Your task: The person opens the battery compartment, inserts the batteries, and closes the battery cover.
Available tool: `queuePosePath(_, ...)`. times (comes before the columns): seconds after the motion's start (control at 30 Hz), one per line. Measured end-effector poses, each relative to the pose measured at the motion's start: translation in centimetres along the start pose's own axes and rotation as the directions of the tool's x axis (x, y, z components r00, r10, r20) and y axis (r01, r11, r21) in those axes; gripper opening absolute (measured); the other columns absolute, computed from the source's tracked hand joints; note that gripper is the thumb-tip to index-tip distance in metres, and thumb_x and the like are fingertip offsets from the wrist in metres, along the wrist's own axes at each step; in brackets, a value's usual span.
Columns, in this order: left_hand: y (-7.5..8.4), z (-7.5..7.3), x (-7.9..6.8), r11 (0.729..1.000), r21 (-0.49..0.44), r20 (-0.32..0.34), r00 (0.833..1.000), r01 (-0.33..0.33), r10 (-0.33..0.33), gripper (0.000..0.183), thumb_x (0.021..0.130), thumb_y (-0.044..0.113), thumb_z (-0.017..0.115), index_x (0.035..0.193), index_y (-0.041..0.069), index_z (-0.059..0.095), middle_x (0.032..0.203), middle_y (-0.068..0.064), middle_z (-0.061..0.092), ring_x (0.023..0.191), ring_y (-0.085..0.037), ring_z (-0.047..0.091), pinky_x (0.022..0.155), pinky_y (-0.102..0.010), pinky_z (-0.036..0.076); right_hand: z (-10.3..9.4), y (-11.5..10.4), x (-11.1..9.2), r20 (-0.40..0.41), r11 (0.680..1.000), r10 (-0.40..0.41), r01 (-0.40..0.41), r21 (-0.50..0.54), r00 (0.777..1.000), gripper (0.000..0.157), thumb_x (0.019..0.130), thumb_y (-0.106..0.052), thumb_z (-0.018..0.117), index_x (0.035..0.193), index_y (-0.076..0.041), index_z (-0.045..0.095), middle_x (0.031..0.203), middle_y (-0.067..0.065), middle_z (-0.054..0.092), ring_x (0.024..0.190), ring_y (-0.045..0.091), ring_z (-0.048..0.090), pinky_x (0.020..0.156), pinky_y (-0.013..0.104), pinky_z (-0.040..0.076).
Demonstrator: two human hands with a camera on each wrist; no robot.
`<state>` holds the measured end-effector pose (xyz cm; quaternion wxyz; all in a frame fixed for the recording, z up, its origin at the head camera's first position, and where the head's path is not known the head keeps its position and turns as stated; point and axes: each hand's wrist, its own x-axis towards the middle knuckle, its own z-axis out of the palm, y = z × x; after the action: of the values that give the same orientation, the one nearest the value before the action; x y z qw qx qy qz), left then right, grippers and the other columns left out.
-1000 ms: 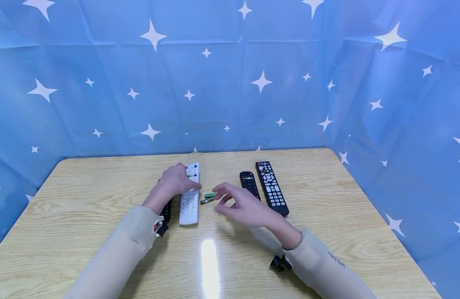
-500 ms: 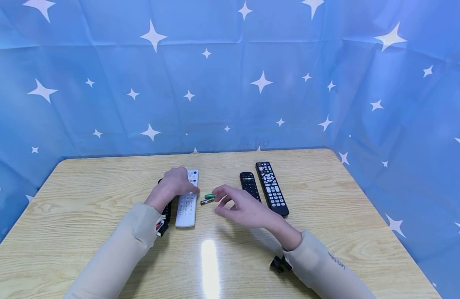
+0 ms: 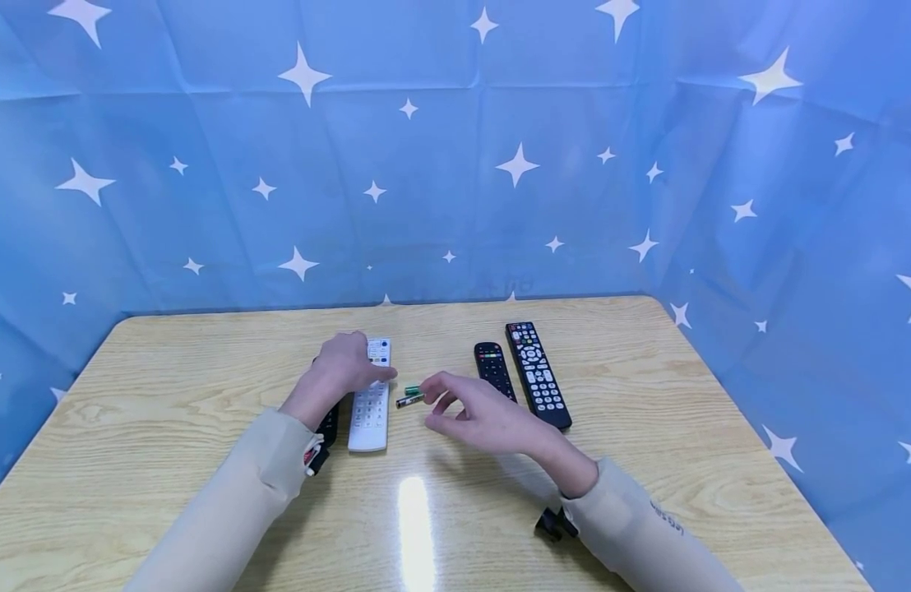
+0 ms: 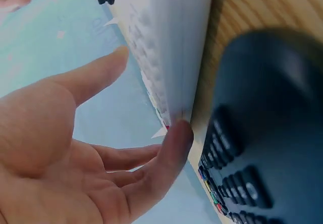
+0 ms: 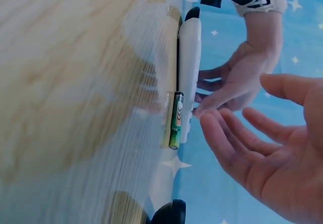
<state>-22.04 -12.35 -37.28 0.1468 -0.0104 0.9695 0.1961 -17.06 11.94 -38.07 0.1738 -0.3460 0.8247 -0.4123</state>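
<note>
In the head view, a white remote control (image 3: 368, 419) lies left of the table's middle, a black remote (image 3: 328, 423) close along its left side. My left hand (image 3: 340, 366) is over the white remote. The left wrist view shows one fingertip (image 4: 180, 130) at the remote's side edge, while the thumb (image 4: 103, 72) stands out straight, apart from it. Right of the white remote lie two small batteries, a green one (image 3: 413, 390) and a darker one (image 3: 409, 400). My right hand (image 3: 481, 411) hovers beside them, fingers loosely bent, with nothing held.
Behind my right hand lie a smaller black remote (image 3: 492, 366) and a longer black one (image 3: 538, 374) with pale buttons. The wooden table (image 3: 648, 370) ends at a blue curtain (image 3: 426, 164) patterned with white stars.
The white remote has shifted toward me and slightly left, its lower end turning a little, with my left hand on it. My right hand has barely moved.
</note>
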Motion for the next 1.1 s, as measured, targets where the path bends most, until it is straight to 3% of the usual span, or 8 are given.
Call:
queuePosePath(0.17, -0.7, -0.7, -0.6, 1.0, -0.008, -0.043, 0.999, -0.023, 0.023, 0.043, 0.099, 0.041, 0.067, 0.083, 0.001, 0.061, 0.072, -0.009, 0.053, 0.056, -0.019, 0.048, 0.051, -0.029, 0.038, 0.0, 0.1, -0.2, -0.003, 1.0, -0.014, 0.013, -0.013, 1.0, 0.032, 0.103, -0.017, 0.064, 0.132, -0.003, 0.059, 0.126, 0.012, 0.064, 0.109, 0.018, 0.064, 0.084, 0.028, 0.057)
queuePosePath(0.27, -1.3, -1.2, -1.0, 0.999, 0.0, -0.08, 0.995, -0.051, 0.051, 0.043, 0.102, 0.036, 0.061, 0.073, 0.004, 0.055, 0.071, -0.009, 0.048, 0.057, -0.02, 0.044, 0.052, -0.031, 0.038, -0.1, 0.2, -0.3, 0.0, 1.0, -0.015, 0.015, -0.019, 1.0, 0.03, 0.103, -0.017, 0.064, 0.13, -0.005, 0.06, 0.126, 0.011, 0.064, 0.109, 0.019, 0.064, 0.083, 0.029, 0.057)
queuePosePath(0.47, -2.6, -1.9, -1.7, 0.999, 0.034, -0.127, 0.991, -0.039, 0.043, 0.039, 0.104, 0.033, 0.057, 0.086, -0.001, 0.061, 0.096, -0.021, 0.057, 0.078, -0.032, 0.053, 0.065, -0.042, 0.047, -0.2, 0.3, -0.4, 0.014, 1.0, -0.006, 0.006, -0.028, 1.0, 0.03, 0.104, -0.019, 0.063, 0.131, -0.007, 0.06, 0.127, 0.011, 0.064, 0.11, 0.018, 0.064, 0.084, 0.029, 0.057)
queuePosePath(0.63, -3.6, -2.0, -2.0, 0.998, 0.066, -0.143, 0.989, -0.015, 0.024, 0.041, 0.102, 0.035, 0.06, 0.095, -0.006, 0.063, 0.113, -0.029, 0.054, 0.087, -0.037, 0.054, 0.071, -0.048, 0.051, -0.3, 0.2, -0.5, 0.019, 0.999, -0.004, 0.004, -0.032, 1.0, 0.031, 0.104, -0.017, 0.063, 0.132, -0.004, 0.06, 0.127, 0.011, 0.064, 0.11, 0.018, 0.064, 0.085, 0.03, 0.057)
queuePosePath(0.8, -4.3, -1.7, -2.3, 0.995, 0.103, -0.14, 0.99, 0.016, -0.002, 0.048, 0.099, 0.037, 0.064, 0.106, -0.01, 0.065, 0.11, -0.03, 0.055, 0.083, -0.036, 0.055, 0.065, -0.046, 0.052, -0.3, 0.2, -0.6, 0.029, 0.999, 0.003, -0.002, -0.033, 1.0, 0.032, 0.104, -0.019, 0.063, 0.132, -0.004, 0.06, 0.128, 0.011, 0.064, 0.111, 0.018, 0.063, 0.086, 0.029, 0.056)
queuePosePath(1.1, -4.9, -1.2, -2.4, 0.991, 0.128, -0.066, 0.997, 0.035, -0.027, 0.052, 0.094, 0.043, 0.072, 0.102, -0.008, 0.064, 0.083, -0.016, 0.059, 0.069, -0.027, 0.058, 0.055, -0.035, 0.048, -0.3, 0.1, -0.6, 0.042, 0.999, -0.01, 0.012, -0.031, 0.999, 0.031, 0.105, -0.019, 0.062, 0.132, -0.005, 0.06, 0.129, 0.012, 0.063, 0.112, 0.019, 0.063, 0.087, 0.029, 0.056)
